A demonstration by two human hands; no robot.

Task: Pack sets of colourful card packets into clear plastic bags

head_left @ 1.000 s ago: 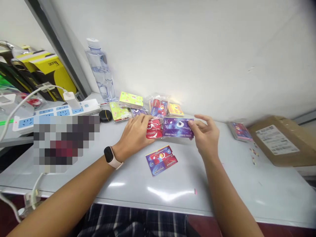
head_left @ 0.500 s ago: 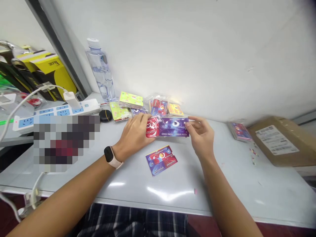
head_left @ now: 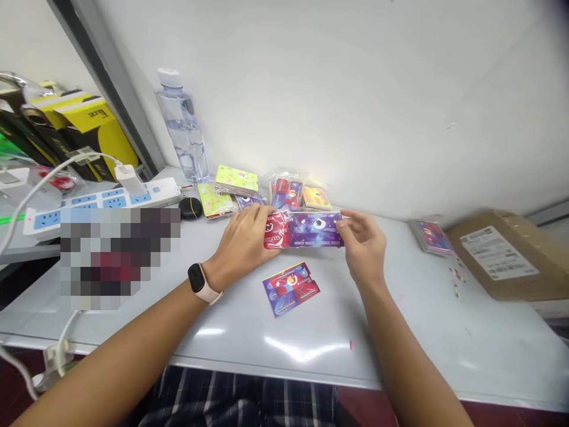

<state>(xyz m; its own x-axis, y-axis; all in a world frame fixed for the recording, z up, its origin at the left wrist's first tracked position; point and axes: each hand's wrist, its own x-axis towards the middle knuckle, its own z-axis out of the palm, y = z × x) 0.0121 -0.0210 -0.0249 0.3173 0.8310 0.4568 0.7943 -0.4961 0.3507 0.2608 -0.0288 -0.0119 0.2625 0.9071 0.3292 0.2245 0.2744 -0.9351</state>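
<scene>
Above the middle of the table, my left hand is closed on a shiny red plastic packet. A purple card printed with an eye extends from the packet's right edge. My right hand pinches the card's right end between thumb and fingers. Whether the card's left end lies inside the packet or behind it, I cannot tell. Below both hands, a red and blue card with a notched edge lies flat on the table.
Bagged card stacks, green, red and yellow, sit along the wall. Left of them are a water bottle, a black round case and a power strip. Rightward lie another card pack and a cardboard box.
The purple card has shifted slightly right along with my right fingers, and a little more of it shows beside the red packet. My left hand has barely moved.
</scene>
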